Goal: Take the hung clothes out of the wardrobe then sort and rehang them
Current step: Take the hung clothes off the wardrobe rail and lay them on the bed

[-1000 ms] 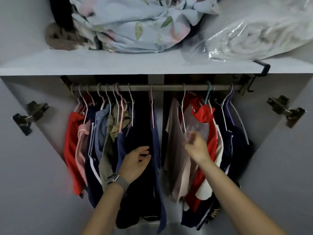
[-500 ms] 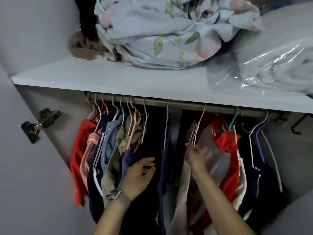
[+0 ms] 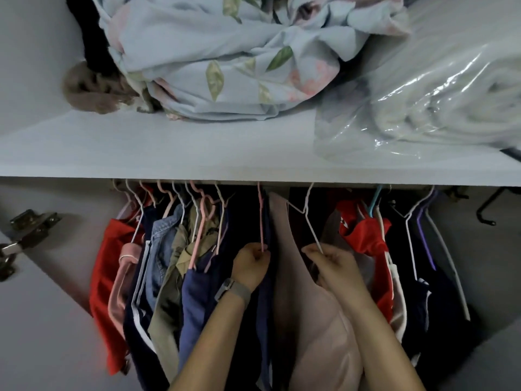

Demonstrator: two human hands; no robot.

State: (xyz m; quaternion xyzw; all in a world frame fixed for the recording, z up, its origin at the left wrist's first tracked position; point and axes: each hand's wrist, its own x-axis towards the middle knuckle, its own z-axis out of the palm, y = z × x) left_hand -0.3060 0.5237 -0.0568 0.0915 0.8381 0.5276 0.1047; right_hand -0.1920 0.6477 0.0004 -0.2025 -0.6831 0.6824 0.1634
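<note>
Clothes hang on hangers under the white shelf [image 3: 197,162]; the rail is hidden behind the shelf's edge. My left hand [image 3: 251,265] pinches the pink hanger [image 3: 260,221] that carries a dark navy garment [image 3: 266,311]. My right hand [image 3: 331,263] grips the lower arm of a white wire hanger [image 3: 308,218] that holds a pale pink garment [image 3: 315,334]. Left of my hands hang a red top [image 3: 105,277], a denim piece [image 3: 163,249], an olive piece [image 3: 169,300] and a blue one [image 3: 197,300]. On the right hang a red garment [image 3: 363,235] and dark clothes [image 3: 428,300].
A floral bedsheet bundle [image 3: 225,52] and a clear plastic bag with white bedding [image 3: 423,94] lie on the shelf. A brown fuzzy item [image 3: 90,91] sits at its back left. A door hinge [image 3: 31,227] sticks out at the left, a black hook [image 3: 485,213] at the right.
Both hands rose from the garments to the hangers and closed on them. The view came closer and tilted up, so the shelf now covers the rail.
</note>
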